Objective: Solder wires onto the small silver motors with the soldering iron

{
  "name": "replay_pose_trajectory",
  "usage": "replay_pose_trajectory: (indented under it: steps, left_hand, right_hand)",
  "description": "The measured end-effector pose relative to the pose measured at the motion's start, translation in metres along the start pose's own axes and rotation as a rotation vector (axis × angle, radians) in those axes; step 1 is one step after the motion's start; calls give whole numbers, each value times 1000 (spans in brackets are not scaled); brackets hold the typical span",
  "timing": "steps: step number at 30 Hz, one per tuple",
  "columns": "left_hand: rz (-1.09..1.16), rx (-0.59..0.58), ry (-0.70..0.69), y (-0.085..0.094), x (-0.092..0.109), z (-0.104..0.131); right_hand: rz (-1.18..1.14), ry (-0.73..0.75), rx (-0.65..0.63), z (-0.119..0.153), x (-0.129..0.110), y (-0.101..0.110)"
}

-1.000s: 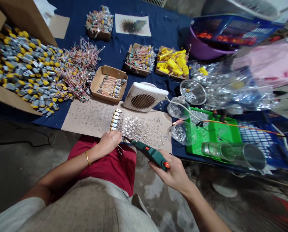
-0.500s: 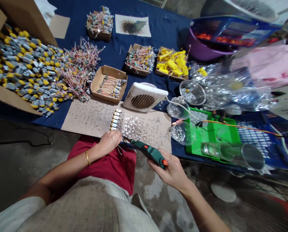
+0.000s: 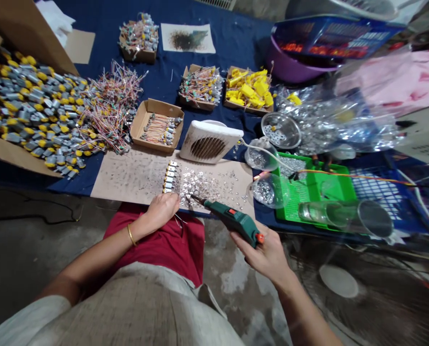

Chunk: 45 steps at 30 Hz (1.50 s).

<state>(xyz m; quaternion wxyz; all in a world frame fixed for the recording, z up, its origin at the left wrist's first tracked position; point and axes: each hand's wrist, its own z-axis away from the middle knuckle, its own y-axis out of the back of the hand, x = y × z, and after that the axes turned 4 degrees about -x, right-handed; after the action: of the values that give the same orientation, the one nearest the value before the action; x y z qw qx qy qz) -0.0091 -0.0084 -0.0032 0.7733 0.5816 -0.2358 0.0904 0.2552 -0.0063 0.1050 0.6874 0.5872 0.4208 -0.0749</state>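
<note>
My right hand (image 3: 266, 250) is wrapped around a green electric screwdriver (image 3: 236, 218) with a red button and an orange end. Its thin tip points left, over small loose metal pieces (image 3: 200, 185) scattered on a cardboard sheet (image 3: 128, 168). At the sheet's front edge my left hand (image 3: 163, 210) is closed, its fingers hiding most of what they grip. Thin wires (image 3: 178, 220) hang below those fingers. Just beyond the left hand stands a row of small motors (image 3: 169, 178) with pale tops.
A white vent fan (image 3: 211, 142) stands behind the sheet. Left are a carton of yellow-capped motors (image 3: 30, 105) and piled wired motors (image 3: 113, 105). Farther back lies a box of yellow parts (image 3: 248, 91). Clear tubs (image 3: 266, 190) and a green basket (image 3: 293, 204) stand right.
My right hand has drawn the screwdriver a little to the right, so its tip is away from my left hand and over the loose metal pieces. The left hand stays closed beside the motors.
</note>
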Motion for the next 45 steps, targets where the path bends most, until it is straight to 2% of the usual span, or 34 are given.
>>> replay_pose_trajectory:
  steps: [4, 9, 14, 26, 32, 35, 38, 40, 43, 45]
  left_hand:
    - [7, 22, 6, -3, -2, -1]
    - [8, 40, 16, -6, -3, -2]
    - [-1, 43, -1, -5, -4, -3]
    - [54, 65, -21, -3, -5, -3]
    - [190, 93, 3, 11, -1, 1]
    - [297, 155, 74, 27, -16, 3]
    - [325, 237, 227, 47, -45, 1]
    - [286, 292, 273, 60, -64, 6]
    - [208, 489, 275, 68, -82, 32]
    - [160, 609, 311, 63, -87, 58]
  right_hand:
    - [-15, -197, 140, 13, -1, -8]
    - [-187, -441, 303, 35, 7, -34]
    - [-350, -592, 445, 46, 15, -55]
    - [-304, -585, 437, 42, 12, -52]
    - [-329, -597, 440, 40, 6, -50]
    - [-370, -631, 476, 44, 10, -47]
    - [-461, -664, 526, 40, 14, -47]
    - [-544, -670, 537, 31, 14, -50]
    - [-633, -667, 525, 12, 5, -58]
    - [-690, -667, 511, 1, -3, -65]
